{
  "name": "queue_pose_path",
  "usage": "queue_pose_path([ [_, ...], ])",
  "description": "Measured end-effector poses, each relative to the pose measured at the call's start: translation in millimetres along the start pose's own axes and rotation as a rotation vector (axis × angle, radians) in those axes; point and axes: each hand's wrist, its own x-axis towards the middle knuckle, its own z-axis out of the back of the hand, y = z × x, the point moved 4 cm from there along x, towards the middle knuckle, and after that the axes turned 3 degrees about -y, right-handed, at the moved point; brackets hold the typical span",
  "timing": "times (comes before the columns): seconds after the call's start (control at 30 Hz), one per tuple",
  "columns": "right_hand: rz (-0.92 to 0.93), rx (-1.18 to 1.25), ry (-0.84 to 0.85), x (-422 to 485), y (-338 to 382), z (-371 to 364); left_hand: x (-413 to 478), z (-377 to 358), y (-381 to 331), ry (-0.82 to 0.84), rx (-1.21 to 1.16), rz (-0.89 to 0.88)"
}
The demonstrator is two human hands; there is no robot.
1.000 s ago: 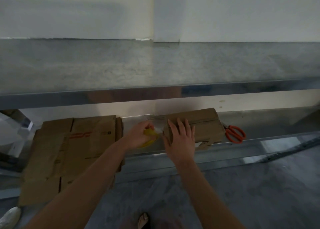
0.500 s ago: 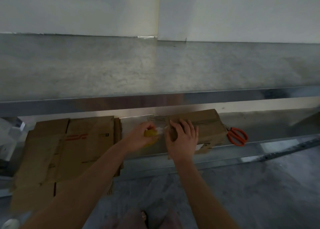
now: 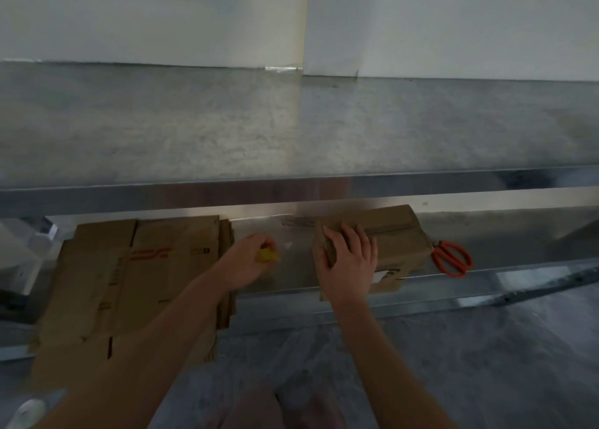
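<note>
Cardboard box [image 3: 397,234] under flat right hand [image 3: 351,261]; left hand [image 3: 244,261] around yellow tool [image 3: 267,255], now apart.

Bare strip of shelf between two cardboard obstacles
The shelf [image 3: 534,244] lies open between the flattened cardboard stack [image 3: 146,266] at left and the box [image 3: 395,240] at right; the left grip [image 3: 248,261], holding a yellow object [image 3: 267,255], fills part of that strip, the right grip [image 3: 348,263] rests on the box. The counter edge [image 3: 291,190] roofs the opening. Orange scissors [image 3: 452,261] lie just right of the box, bare shelf beyond
</note>
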Motion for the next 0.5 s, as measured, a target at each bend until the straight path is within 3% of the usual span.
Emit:
queue_pose_path([
  [0.4, 0.164, -0.108, 0.269, 0.9, 0.4, 14.5, -19.2, 8.2, -21.5, -0.098, -0.144, -0.012],
  [0.5, 0.205, -0.113, 0.266, 1.3, 4.0, 25.2, -28.4, 15.3, -30.1, -0.086, -0.140, -0.043],
])
